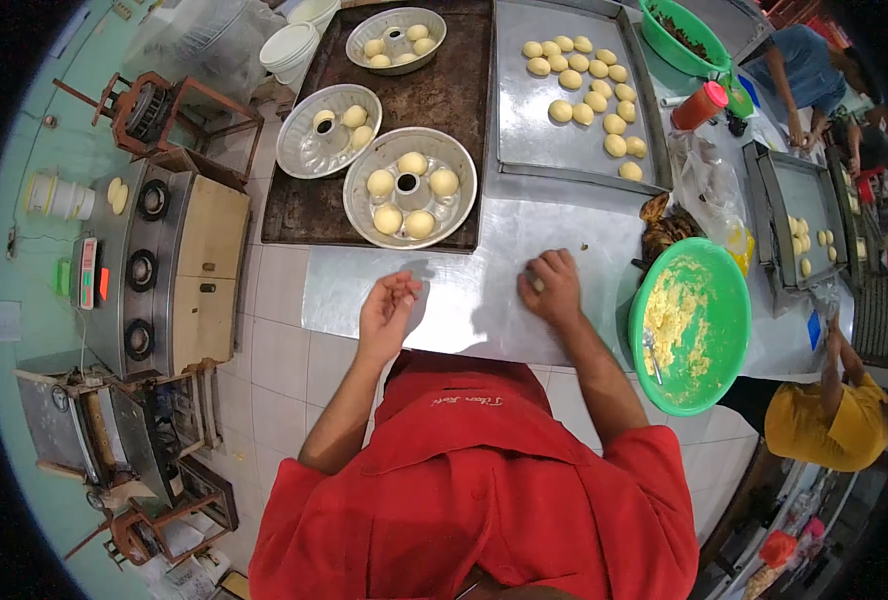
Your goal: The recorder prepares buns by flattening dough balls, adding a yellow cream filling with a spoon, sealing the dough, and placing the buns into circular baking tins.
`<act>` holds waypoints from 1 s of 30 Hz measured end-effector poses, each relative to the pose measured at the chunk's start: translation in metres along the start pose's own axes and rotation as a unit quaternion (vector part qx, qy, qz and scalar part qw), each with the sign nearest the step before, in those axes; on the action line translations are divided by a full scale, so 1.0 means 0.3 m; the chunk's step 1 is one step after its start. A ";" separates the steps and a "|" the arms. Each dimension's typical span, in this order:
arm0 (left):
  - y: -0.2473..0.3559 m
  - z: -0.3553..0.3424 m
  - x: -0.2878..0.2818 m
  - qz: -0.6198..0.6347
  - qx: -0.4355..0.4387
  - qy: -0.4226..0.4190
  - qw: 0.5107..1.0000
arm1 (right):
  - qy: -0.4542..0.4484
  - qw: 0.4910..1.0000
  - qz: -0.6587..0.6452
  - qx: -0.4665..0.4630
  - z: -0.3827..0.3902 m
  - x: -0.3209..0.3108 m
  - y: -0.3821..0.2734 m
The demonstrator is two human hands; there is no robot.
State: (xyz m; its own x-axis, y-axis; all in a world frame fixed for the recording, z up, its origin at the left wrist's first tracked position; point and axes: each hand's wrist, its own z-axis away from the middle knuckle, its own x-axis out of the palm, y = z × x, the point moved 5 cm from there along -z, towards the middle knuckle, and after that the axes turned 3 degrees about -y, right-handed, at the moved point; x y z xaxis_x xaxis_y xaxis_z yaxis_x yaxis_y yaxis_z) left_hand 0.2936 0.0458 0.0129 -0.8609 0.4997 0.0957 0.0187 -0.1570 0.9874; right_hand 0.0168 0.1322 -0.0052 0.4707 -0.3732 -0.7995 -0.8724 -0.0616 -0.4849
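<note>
My left hand hovers at the table's near edge, fingers loosely curled and a little apart, with nothing visible in them. On the bare metal tabletop, my right hand is curled knuckles-up, closed over something small and pale that I cannot make out. Beyond my left hand stands a fluted ring pan with several dough balls around its centre tube. Two similar pans, one tilted and one farther back, also hold dough balls. To my right, a green basin contains crumbly yellow filling and a spoon.
The ring pans sit on a dark baking tray. A grey tray of dough balls lies at the back. Near the basin are a red-lidded jar and plastic bag. People work at right, one in yellow. A stove stands left.
</note>
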 end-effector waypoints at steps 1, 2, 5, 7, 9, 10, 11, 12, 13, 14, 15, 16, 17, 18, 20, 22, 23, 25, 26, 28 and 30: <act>0.036 -0.030 0.003 -0.016 0.033 0.001 0.999 | 0.018 1.000 -0.018 -0.003 -0.012 0.031 -0.021; 0.069 -0.052 -0.001 -0.032 0.066 0.006 0.997 | 0.017 1.000 -0.019 -0.005 -0.007 0.050 -0.056; 0.141 -0.092 -0.002 -0.148 0.103 0.020 0.983 | 0.004 0.998 -0.045 -0.041 0.105 0.044 -0.144; 0.185 -0.092 0.000 -0.241 0.152 0.019 0.958 | 0.019 0.996 -0.053 -0.076 0.175 -0.023 -0.138; 0.180 -0.079 0.002 -0.237 0.160 0.021 0.958 | 0.003 0.998 -0.044 -0.051 0.193 -0.093 -0.047; 0.179 -0.068 0.001 -0.232 0.168 0.025 0.958 | -0.015 0.999 -0.035 -0.027 0.191 -0.104 -0.015; 0.178 -0.062 0.008 -0.231 0.169 0.018 0.958 | -0.012 0.999 -0.032 -0.021 0.166 -0.107 0.003; 0.174 -0.054 0.012 -0.221 0.164 0.013 0.961 | 0.001 1.000 -0.017 -0.019 0.119 -0.105 0.034; 0.167 -0.045 0.016 -0.211 0.158 0.010 0.964 | 0.013 1.000 -0.003 -0.018 0.075 -0.098 0.064; 0.160 -0.042 0.028 -0.209 0.160 0.002 0.965 | 0.037 0.999 -0.019 -0.013 0.036 -0.061 0.078; 0.143 -0.039 0.033 -0.174 0.144 -0.001 0.974 | 0.060 0.998 -0.036 -0.010 0.006 -0.015 0.061; 0.126 -0.041 0.031 -0.139 0.128 0.001 0.982 | 0.042 0.998 -0.034 -0.023 -0.022 0.007 0.007; 0.118 -0.037 0.028 -0.138 0.129 -0.002 0.982 | 0.037 0.998 -0.050 -0.027 -0.016 0.038 -0.038; 0.104 -0.038 0.022 -0.129 0.113 -0.008 0.985 | 0.030 0.997 -0.065 -0.032 0.014 0.055 -0.073; 0.090 -0.033 0.001 -0.119 0.097 -0.013 0.988 | 0.019 0.996 -0.073 -0.040 0.109 0.021 -0.118; 0.081 -0.033 -0.041 -0.091 0.092 0.020 0.991 | 0.008 0.996 -0.080 -0.045 0.169 -0.013 -0.098; 0.074 -0.031 -0.057 -0.088 0.092 0.017 0.992 | 0.019 0.996 -0.072 -0.038 0.201 -0.036 -0.056; 0.069 -0.018 -0.109 -0.068 0.092 0.045 0.992 | 0.017 0.999 -0.041 -0.016 0.193 -0.091 0.009; 0.066 -0.018 -0.126 -0.058 0.091 0.053 0.993 | 0.020 0.999 -0.036 -0.009 0.152 -0.103 0.026; 0.050 -0.023 -0.153 -0.042 0.088 0.049 0.994 | 0.051 0.999 -0.011 0.013 0.068 -0.108 0.046; 0.014 -0.032 -0.191 -0.041 0.057 0.060 0.996 | 0.062 0.998 -0.014 0.026 0.033 -0.031 0.031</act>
State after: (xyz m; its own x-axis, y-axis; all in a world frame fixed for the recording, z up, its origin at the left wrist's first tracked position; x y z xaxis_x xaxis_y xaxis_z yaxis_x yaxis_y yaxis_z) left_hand 0.3381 0.0083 0.0105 -0.9161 0.4010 0.0045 -0.0032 -0.0185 0.9998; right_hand 0.0057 0.1444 -0.0059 0.4725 -0.4830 -0.7371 -0.8497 -0.0276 -0.5266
